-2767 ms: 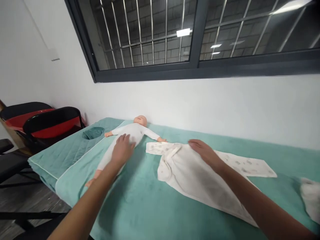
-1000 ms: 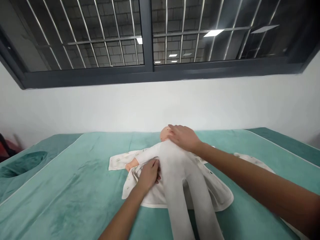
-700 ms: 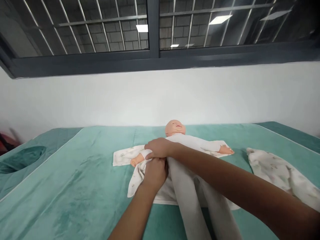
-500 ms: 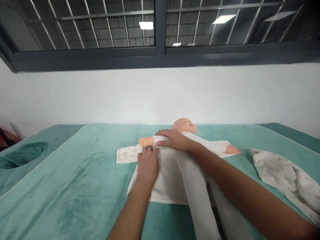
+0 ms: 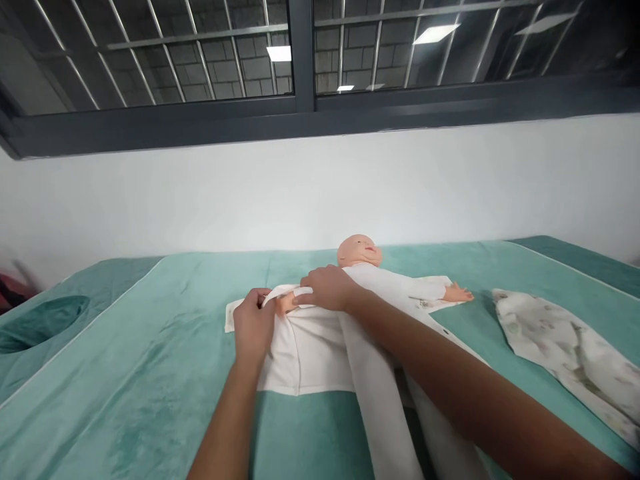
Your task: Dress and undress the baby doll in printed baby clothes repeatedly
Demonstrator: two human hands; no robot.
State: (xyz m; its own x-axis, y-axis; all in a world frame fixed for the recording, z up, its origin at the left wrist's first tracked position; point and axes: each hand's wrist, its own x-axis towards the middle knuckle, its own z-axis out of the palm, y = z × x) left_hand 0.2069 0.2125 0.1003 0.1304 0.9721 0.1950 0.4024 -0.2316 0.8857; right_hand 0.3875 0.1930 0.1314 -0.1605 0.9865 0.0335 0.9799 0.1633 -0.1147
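A baby doll (image 5: 358, 251) in a white long-sleeved outfit lies on its back, head toward the wall, legs toward me. Beneath it is spread a small white garment (image 5: 320, 360) with printed sleeves. My left hand (image 5: 254, 325) pinches the garment's edge by the left sleeve and lifts it. My right hand (image 5: 329, 288) is closed around the doll's sleeved forearm on that side. The doll's hand (image 5: 286, 303) shows between my hands, close against the raised fabric. On the right, the doll's other arm (image 5: 453, 292) lies stretched out over the other sleeve.
A printed white cloth garment (image 5: 565, 347) lies crumpled at the right. Green plush bedding (image 5: 150, 373) covers the surface, with a hollow (image 5: 45, 325) at the far left. Behind stand a white wall (image 5: 225, 200) and a dark-framed barred window (image 5: 301, 60).
My left hand has moved left and raised the garment's edge. The doll's forearm has been lowered toward the sleeve by my right hand. The view has shifted slightly.
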